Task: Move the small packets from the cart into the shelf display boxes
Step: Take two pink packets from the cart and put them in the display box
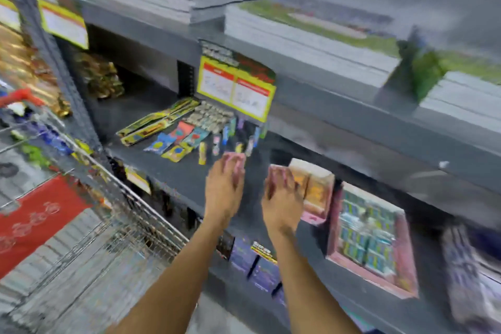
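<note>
A: Far left?
B: Wire cart (pixel 89 198) beside the shelf (pixel 168 171).
A: Hands?
B: Left hand (pixel 223 190) curled around pink packets (pixel 235 164); right hand (pixel 282 198) likewise on a second pink bundle (pixel 278 173), touching the small display box (pixel 317 192). Blur hides the finger detail.
A: Further right?
B: 1 larger pink display box (pixel 371 241), stocked.

Two hands reach over the middle shelf (pixel 173 171), the left hand (pixel 222 192) and the right hand (pixel 282 203); each holds one pink packet, so two pink packets (pixel 235 163) show. Near the shelf's front edge stand two open pink display boxes (pixel 317 192). One wire cart (pixel 113 198) is at the left. Two yellow price signs (pixel 235 89) hang from the upper shelf edge. The blur hides the loose packets' count.
</note>
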The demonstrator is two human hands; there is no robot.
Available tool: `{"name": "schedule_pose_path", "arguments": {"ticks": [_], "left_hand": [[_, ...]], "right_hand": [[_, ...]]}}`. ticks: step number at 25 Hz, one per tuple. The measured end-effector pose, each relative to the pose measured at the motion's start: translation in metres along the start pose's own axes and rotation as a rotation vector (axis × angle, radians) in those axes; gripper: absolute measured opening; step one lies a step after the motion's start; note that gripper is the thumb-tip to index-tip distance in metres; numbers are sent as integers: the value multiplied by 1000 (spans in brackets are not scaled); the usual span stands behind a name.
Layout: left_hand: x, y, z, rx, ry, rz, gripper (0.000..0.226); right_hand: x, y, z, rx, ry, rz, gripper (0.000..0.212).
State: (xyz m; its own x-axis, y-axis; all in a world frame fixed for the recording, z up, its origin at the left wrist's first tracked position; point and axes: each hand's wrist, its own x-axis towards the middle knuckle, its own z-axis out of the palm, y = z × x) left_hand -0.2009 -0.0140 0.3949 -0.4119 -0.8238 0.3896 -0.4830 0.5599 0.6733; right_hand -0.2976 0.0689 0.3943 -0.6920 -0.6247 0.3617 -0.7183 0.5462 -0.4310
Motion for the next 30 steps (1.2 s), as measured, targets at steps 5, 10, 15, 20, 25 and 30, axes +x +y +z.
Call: {"name": "schedule_pose_path", "arguments": {"ticks": [5, 10, 15, 20, 25, 30], "left_hand": [[-8, 68, 65, -59, -147, 124, 28], [-3, 84, 111, -6, -269, 76, 35], [3, 71, 128, 48, -305, 99, 59], [-11, 47, 121, 82, -251, 166, 43], [-8, 33, 119, 243, -367, 209, 42], [2, 35, 123, 243, -377, 210, 44]], "right_hand": [[7, 79, -27, -44, -7, 203, 46], [9, 103, -25, 22, 16, 251, 37], [14, 109, -19, 76, 51, 116, 32], [17, 115, -19, 49, -60, 39, 40], [21, 113, -12, -83, -80, 62, 46], [14, 110, -10, -78, -43, 157, 50]]}}
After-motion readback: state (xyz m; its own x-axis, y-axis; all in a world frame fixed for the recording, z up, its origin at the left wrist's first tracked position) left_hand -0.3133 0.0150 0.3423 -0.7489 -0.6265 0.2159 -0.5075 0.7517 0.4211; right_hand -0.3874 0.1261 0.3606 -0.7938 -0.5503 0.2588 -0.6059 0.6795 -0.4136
